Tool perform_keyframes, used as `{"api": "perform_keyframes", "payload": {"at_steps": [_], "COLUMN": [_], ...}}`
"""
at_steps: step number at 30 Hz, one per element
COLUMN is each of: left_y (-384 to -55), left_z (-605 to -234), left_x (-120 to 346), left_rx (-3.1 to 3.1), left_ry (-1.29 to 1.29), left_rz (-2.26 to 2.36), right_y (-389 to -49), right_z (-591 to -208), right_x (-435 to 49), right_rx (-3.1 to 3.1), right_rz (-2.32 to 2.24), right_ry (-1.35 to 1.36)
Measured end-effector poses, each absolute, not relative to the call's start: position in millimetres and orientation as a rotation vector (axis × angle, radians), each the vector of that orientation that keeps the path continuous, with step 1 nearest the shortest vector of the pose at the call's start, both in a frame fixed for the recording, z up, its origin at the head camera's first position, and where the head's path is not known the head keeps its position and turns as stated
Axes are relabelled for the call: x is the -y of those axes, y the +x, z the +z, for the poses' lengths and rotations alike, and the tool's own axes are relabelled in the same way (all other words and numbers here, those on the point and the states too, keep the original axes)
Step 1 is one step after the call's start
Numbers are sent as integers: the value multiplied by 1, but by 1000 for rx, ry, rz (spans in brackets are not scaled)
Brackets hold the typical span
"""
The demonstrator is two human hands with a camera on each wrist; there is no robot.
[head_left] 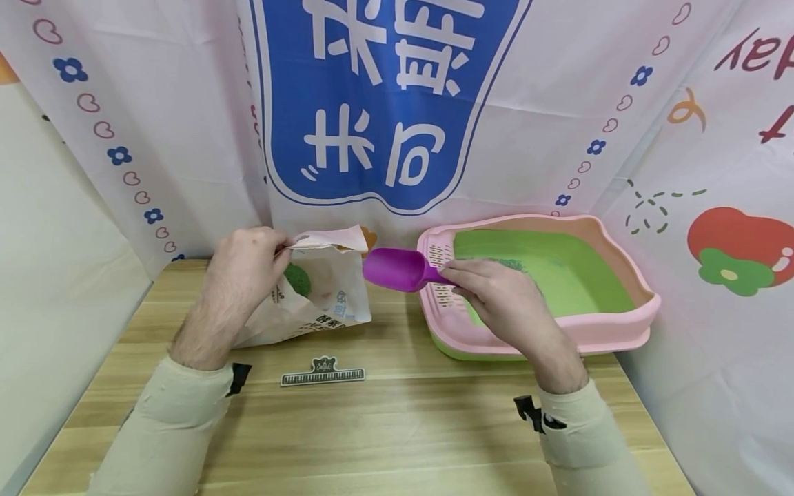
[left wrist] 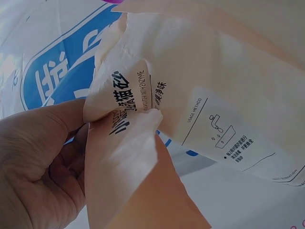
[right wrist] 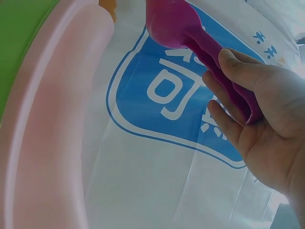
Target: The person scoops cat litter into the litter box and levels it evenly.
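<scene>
My left hand (head_left: 245, 275) pinches the top edge of a paper bag of cat litter (head_left: 347, 296), whose mouth gapes enough to show green litter inside. In the left wrist view, the thumb and fingers grip the folded paper of the bag (left wrist: 190, 90). My right hand (head_left: 502, 296) holds a purple scoop (head_left: 397, 269) by its handle; its bowl points left toward the bag and looks bare. The scoop (right wrist: 174, 21) also shows in the right wrist view, with the handle between thumb and fingers. Beneath the right hand is a pink-rimmed green litter box (head_left: 620, 324) with some green litter at its bottom.
A black-and-white clip (head_left: 323, 373) with a piano-key pattern lies on the wooden table (head_left: 372, 434) in front of the bag. Printed cloth (head_left: 527, 151) hangs behind the table and along its sides. The litter box stands near the table's right edge.
</scene>
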State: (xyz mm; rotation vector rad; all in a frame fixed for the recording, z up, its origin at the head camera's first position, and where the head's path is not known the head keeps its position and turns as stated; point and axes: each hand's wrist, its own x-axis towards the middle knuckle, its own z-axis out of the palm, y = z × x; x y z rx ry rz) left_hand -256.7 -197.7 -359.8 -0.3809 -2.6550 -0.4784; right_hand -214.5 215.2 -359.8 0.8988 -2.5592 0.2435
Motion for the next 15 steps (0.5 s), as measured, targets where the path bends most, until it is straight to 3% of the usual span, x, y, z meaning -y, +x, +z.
{"api": "perform_keyframes", "payload": {"at_steps": [15], "left_y": [-255], "left_z": [-361], "left_x": [196], "left_rx": [2693], "left_ry": [-378], "left_rz": [-507], "right_y": [-213], "right_z": [-359], "right_x": [-201], "right_rx": [2541], "right_rz": [300], "right_ry": [966]}}
